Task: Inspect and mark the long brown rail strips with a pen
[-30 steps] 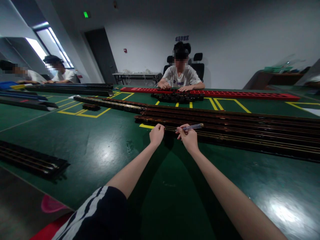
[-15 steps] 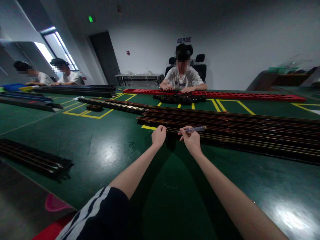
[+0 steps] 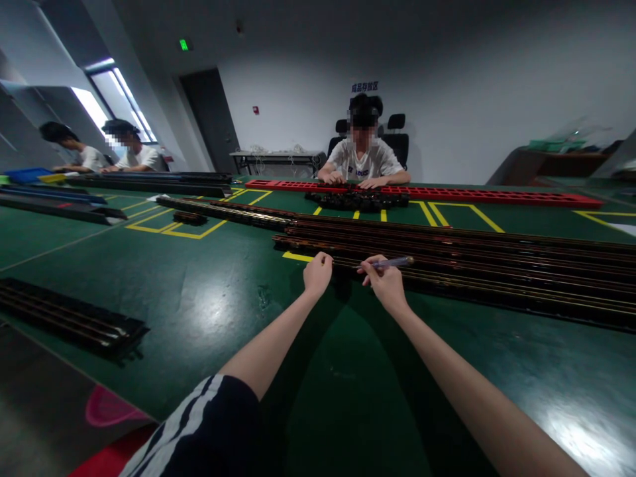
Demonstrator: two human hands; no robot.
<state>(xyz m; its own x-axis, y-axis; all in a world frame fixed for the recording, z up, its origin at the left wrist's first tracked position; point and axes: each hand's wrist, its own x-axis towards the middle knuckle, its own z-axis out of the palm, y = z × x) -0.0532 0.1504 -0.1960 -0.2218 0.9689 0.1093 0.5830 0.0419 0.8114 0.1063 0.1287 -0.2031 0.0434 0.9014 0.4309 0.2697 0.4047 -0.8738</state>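
My left hand [image 3: 318,273] is closed in a pinch at the near edge of a bundle of long dark strips [image 3: 477,258] with copper and gold lines. Whatever sits between its fingertips is too small to make out. A short way to the right, my right hand [image 3: 386,283] grips a slim pen-like tool [image 3: 395,262] with a translucent bluish handle. Its thin tip points left, toward my left hand, over the nearest strip. Whether the tip touches the strip, I cannot tell.
Across the green table [image 3: 199,278] a person [image 3: 365,156] works at a long red slotted rail [image 3: 497,194], beside a heap of small black parts [image 3: 355,201]. More dark strips [image 3: 69,318] lie at left. Two co-workers sit far left. A pink basket [image 3: 112,405] stands below the edge.
My right hand has shifted slightly right with the pen-like tool, widening the gap to my left hand. My left hand stays pinched in nearly the same place. The view has tilted a little.
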